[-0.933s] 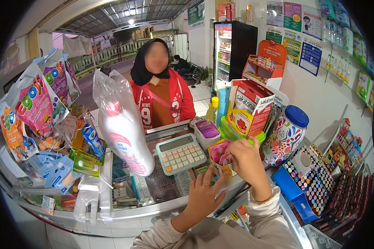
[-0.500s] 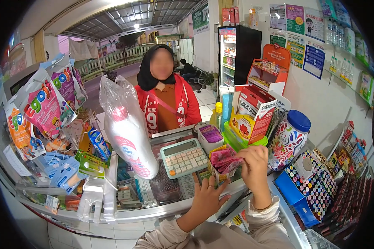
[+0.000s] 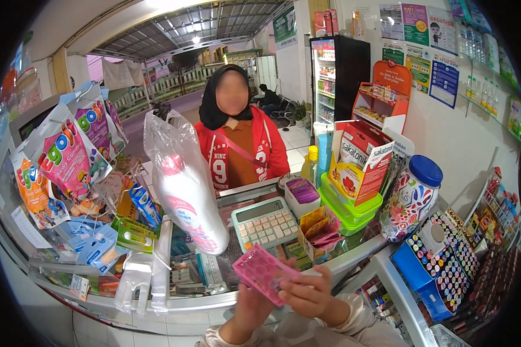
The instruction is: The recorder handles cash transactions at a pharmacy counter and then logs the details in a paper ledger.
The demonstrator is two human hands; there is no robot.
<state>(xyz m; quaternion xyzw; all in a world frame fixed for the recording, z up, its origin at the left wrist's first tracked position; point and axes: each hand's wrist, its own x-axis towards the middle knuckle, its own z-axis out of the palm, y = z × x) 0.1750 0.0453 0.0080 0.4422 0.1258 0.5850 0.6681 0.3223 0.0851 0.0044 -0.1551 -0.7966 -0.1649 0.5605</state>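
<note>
Packet, flat and pink (image 3: 265, 273), is held in the air close to the near edge of the glass counter (image 3: 211, 301), between the person's two hands. Its long axis runs aslant, from the upper left down to the lower right; the far end points out over the counter toward the bottle, and the broad face is turned up toward the wearer. The right hand (image 3: 307, 294) is clamped on the lower right end, thumb and fingers together on it. The left hand (image 3: 253, 306) lies beneath; its fingers are mostly hidden, so whether they pinch or only prop I cannot tell. Holding from both sides probably keeps the thin thing steady and its face easy to see.

Just beyond stands a small box of sachets (image 3: 319, 231), their edges upward, presumably so they lift out from above. Beside it the calculator (image 3: 265, 224) has its keys toward the wearer, likely for easy pressing. Left of that leans a white bottle (image 3: 191, 202) in a clear bag. A green tub (image 3: 353, 215) and a blue-lidded jar (image 3: 411, 199) stand to the right. Across the counter is a person in a red jacket (image 3: 272, 153).
</note>
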